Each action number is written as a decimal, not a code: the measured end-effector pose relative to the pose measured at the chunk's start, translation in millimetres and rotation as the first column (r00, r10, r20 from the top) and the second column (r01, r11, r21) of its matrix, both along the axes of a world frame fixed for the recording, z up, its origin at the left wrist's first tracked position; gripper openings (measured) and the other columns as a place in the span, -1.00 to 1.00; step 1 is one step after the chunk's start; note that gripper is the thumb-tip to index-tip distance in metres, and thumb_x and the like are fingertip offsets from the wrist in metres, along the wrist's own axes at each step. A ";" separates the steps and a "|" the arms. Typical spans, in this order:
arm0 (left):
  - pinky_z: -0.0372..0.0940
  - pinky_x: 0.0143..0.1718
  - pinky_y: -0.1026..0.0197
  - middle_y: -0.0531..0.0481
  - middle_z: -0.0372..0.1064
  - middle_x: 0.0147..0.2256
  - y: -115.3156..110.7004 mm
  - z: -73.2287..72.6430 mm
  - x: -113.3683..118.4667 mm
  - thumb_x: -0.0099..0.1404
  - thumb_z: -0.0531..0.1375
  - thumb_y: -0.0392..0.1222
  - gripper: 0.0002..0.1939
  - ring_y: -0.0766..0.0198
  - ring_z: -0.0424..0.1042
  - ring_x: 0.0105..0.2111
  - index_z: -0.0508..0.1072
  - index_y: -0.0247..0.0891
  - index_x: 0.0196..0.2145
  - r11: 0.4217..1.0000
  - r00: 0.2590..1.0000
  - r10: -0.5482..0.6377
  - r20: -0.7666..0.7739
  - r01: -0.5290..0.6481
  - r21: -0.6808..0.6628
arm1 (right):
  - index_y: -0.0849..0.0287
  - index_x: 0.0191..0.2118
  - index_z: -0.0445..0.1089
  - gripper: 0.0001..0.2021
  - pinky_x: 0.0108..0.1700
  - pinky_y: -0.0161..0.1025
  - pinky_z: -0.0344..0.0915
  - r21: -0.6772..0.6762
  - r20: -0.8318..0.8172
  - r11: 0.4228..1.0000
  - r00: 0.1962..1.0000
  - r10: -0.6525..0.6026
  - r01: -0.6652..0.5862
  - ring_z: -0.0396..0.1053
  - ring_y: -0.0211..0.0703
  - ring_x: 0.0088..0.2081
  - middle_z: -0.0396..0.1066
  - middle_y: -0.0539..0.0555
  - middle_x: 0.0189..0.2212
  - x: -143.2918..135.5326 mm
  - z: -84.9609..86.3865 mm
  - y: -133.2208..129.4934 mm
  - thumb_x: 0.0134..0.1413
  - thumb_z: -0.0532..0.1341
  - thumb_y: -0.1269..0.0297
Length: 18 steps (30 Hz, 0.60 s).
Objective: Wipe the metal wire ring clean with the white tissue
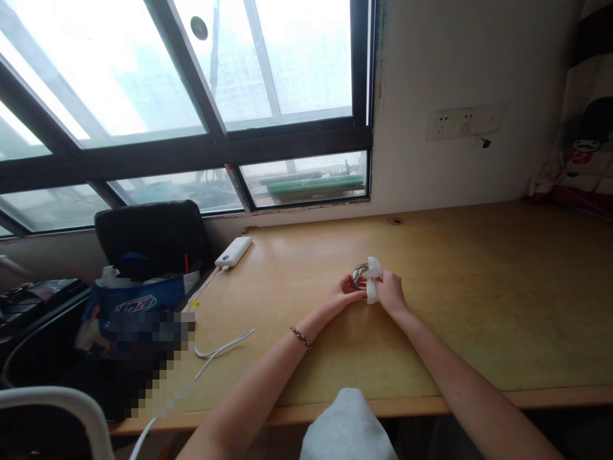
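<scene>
A shiny, curved silver metal object (358,275), looking like a bangle or watch band, is held just above the wooden table. The fingers of my left hand (345,291) are closed around its lower left side, and a braided bracelet circles that wrist. My right hand (393,294) pinches a folded white tissue (372,292) against the right side of the metal object. The tissue hides part of the metal, so its exact kind cannot be made out.
On the wooden table (479,306), a white power bank (234,252) lies at the back left with a cable plugged in. A white cable (225,347) crosses the left edge. A black chair (153,230) and a blue bag (138,306) stand left. Wall sockets (454,122) are behind.
</scene>
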<state>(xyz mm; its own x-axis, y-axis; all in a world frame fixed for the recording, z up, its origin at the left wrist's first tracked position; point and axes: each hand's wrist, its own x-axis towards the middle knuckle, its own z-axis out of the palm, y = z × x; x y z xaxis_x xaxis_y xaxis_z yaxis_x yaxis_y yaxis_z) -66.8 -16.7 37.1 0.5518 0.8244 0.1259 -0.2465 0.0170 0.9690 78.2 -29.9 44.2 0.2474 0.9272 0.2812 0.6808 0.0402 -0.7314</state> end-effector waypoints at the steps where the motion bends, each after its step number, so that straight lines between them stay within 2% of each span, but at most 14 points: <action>1: 0.22 -0.23 0.23 -0.10 0.34 -0.23 -0.3 1.4 -0.7 -0.07 0.27 -0.16 -0.56 0.22 0.33 -0.25 0.34 -0.32 -0.19 0.999 0.998 0.033 -0.049 -0.031 0.037 | 0.26 -0.36 0.36 -0.80 -0.45 -0.34 0.13 0.045 0.085 0.999 0.996 -0.006 0.003 0.34 -0.14 -0.45 0.41 0.13 -0.49 0.9 3.9 -2.7 -0.07 0.02 0.41; 3: 0.22 -0.33 0.30 -0.06 0.34 -0.26 -1.1 3.5 -2.8 -0.01 0.23 -0.13 -0.56 0.29 0.32 -0.31 0.32 -0.29 -0.15 0.985 0.979 0.137 -0.148 -0.118 0.127 | 0.25 -0.29 0.33 -0.78 -0.41 -0.34 0.12 0.118 0.228 0.992 0.974 0.009 -0.037 0.34 -0.14 -0.42 0.40 0.14 -0.46 2.4 10.3 -7.5 -0.07 0.00 0.46; 5: 0.20 -0.41 0.35 -0.03 0.34 -0.31 -2.2 3.5 -4.6 0.00 0.22 -0.13 -0.56 0.35 0.31 -0.39 0.30 -0.28 -0.14 0.969 0.960 0.195 -0.199 -0.158 0.188 | 0.23 -0.25 0.30 -0.76 -0.37 -0.34 0.12 0.145 0.318 0.981 0.945 0.078 -0.129 0.34 -0.14 -0.38 0.39 0.13 -0.42 3.2 13.8 -11.1 -0.07 -0.01 0.48; 7: 0.18 -0.46 0.36 -0.01 0.33 -0.36 -3.6 1.7 -5.1 0.00 0.22 -0.13 -0.59 0.38 0.30 -0.44 0.30 -0.31 -0.18 0.971 0.964 0.177 -0.199 -0.138 0.196 | 0.20 -0.22 0.29 -0.74 -0.34 -0.35 0.13 0.157 0.345 0.963 0.926 0.156 -0.221 0.33 -0.15 -0.34 0.39 0.12 -0.38 3.5 14.5 -12.7 -0.06 -0.01 0.49; 9: 0.17 -0.49 0.38 0.01 0.30 -0.42 -5.3 -0.6 -4.2 0.00 0.22 -0.15 -0.66 0.41 0.30 -0.48 0.29 -0.34 -0.27 0.974 0.972 0.159 -0.175 -0.125 0.189 | 0.19 -0.20 0.29 -0.72 -0.31 -0.35 0.13 0.181 0.313 0.950 0.930 0.190 -0.255 0.33 -0.15 -0.31 0.39 0.12 -0.35 3.6 12.7 -11.8 -0.08 -0.01 0.49; 12: 0.16 -0.52 0.39 0.05 0.28 -0.46 -7.1 -3.0 -2.2 -0.03 0.24 -0.17 -0.69 0.44 0.28 -0.52 0.23 -0.32 -0.35 0.969 0.971 0.204 -0.127 -0.182 0.168 | 0.22 -0.24 0.31 -0.73 -0.37 -0.35 0.13 0.194 0.169 0.963 0.973 0.158 -0.190 0.33 -0.16 -0.37 0.40 0.11 -0.40 3.4 6.9 -6.1 -0.09 -0.01 0.46; 15: 0.18 -0.53 0.38 0.06 0.27 -0.47 -6.8 -4.3 -1.4 -0.05 0.26 -0.18 -0.65 0.43 0.30 -0.53 0.16 -0.29 -0.37 0.967 0.970 0.228 -0.079 -0.216 0.132 | 0.25 -0.42 0.36 -0.80 -0.48 -0.35 0.11 0.103 -0.055 0.989 0.992 0.110 -0.104 0.31 -0.17 -0.49 0.39 0.10 -0.54 1.3 -1.8 2.4 -0.10 0.00 0.36; 17: 0.19 -0.52 0.37 0.07 0.27 -0.47 -5.6 -5.5 -1.5 -0.06 0.27 -0.19 -0.63 0.42 0.30 -0.52 0.14 -0.28 -0.37 0.972 0.977 0.211 -0.037 -0.206 0.117 | 0.26 -0.49 0.36 -0.79 -0.53 -0.35 0.11 0.007 -0.265 0.995 0.960 0.094 -0.096 0.31 -0.16 -0.51 0.39 0.10 -0.56 -1.9 -8.2 7.0 -0.11 0.03 0.27; 18: 0.21 -0.51 0.36 0.06 0.28 -0.46 -4.9 -6.3 -1.5 -0.06 0.27 -0.20 -0.63 0.42 0.31 -0.51 0.13 -0.28 -0.37 0.975 0.981 0.196 -0.012 -0.193 0.111 | 0.26 -0.49 0.36 -0.77 -0.53 -0.35 0.13 -0.034 -0.386 0.993 0.918 0.094 -0.116 0.32 -0.15 -0.51 0.40 0.11 -0.55 -3.8 -11.2 8.6 -0.13 0.05 0.22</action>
<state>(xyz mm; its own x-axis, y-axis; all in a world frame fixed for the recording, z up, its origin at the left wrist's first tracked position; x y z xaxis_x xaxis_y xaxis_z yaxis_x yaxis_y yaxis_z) -68.3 -21.5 30.8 0.3860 0.8982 0.2102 -0.2127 -0.1351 0.9677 74.4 -21.3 33.0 0.2264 0.9650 0.1321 0.3424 0.0482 -0.9383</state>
